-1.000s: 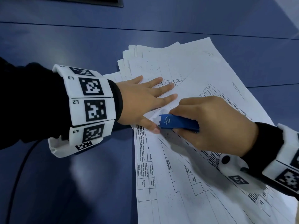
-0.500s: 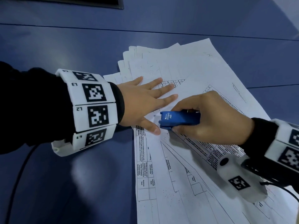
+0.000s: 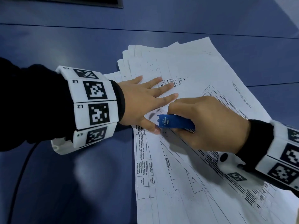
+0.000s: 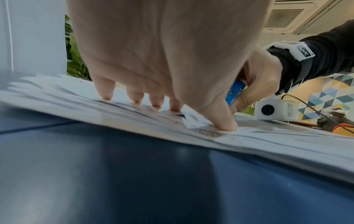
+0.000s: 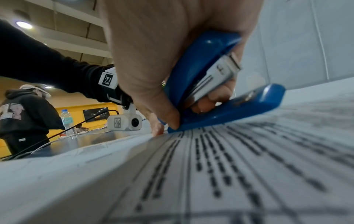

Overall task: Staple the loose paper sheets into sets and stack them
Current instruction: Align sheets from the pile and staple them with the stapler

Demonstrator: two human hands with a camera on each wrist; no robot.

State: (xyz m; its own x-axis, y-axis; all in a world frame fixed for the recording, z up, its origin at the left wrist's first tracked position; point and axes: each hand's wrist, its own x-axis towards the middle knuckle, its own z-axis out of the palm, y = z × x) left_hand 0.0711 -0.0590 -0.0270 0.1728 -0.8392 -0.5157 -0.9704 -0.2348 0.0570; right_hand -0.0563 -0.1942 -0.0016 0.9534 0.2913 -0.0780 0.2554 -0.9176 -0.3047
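A fanned spread of printed paper sheets lies on the blue table. My left hand lies flat on the sheets with straight spread fingers, thumb tip pressing near a paper corner. My right hand grips a small blue stapler, nose pointing left beside the left thumb. In the right wrist view the stapler stands with its mouth apart, its base resting on the top sheet. In the left wrist view only a strip of the stapler shows behind the thumb.
A dark cable runs across the table at the lower left. A dark panel edge sits at the far side. Another person and a water bottle stand in the background.
My right hand has shifted the stapler slightly left and lower, closer to the left thumb. The left hand stays flat on the sheets.
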